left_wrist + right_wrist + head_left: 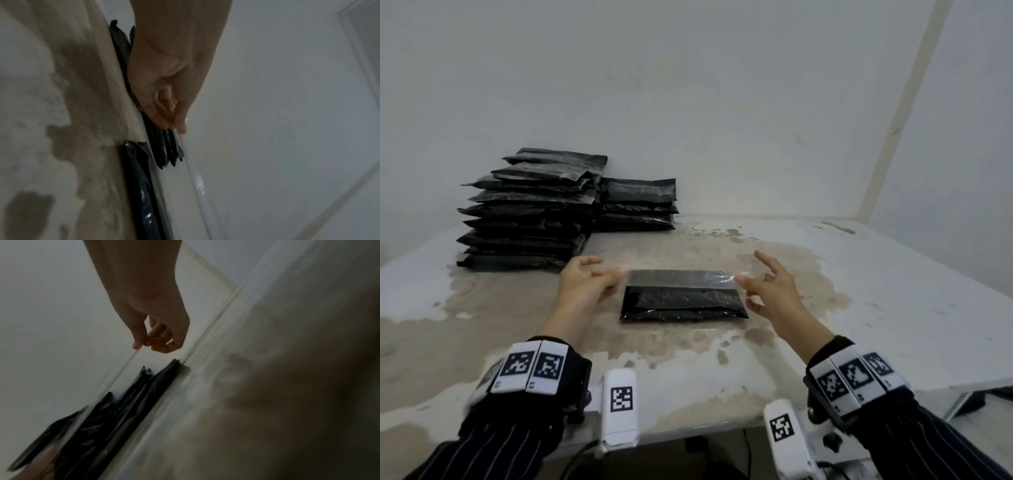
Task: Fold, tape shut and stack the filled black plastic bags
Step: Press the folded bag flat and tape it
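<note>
The left hand [585,284] pinches the left end of a strip of clear tape [681,277] between thumb and fingertips, the other fingers curled. The right hand [774,291] pinches the right end, its index finger pointing up and away. Both forearms reach forward over the table [893,308], and the tape is stretched between the hands, above the far edge of a folded black bag [683,303] lying flat at the table's middle. Whether the tape touches the bag I cannot tell. Two stacks of black bags [534,212] stand far left against the wall. The wrist views are dark and blurred.
</note>
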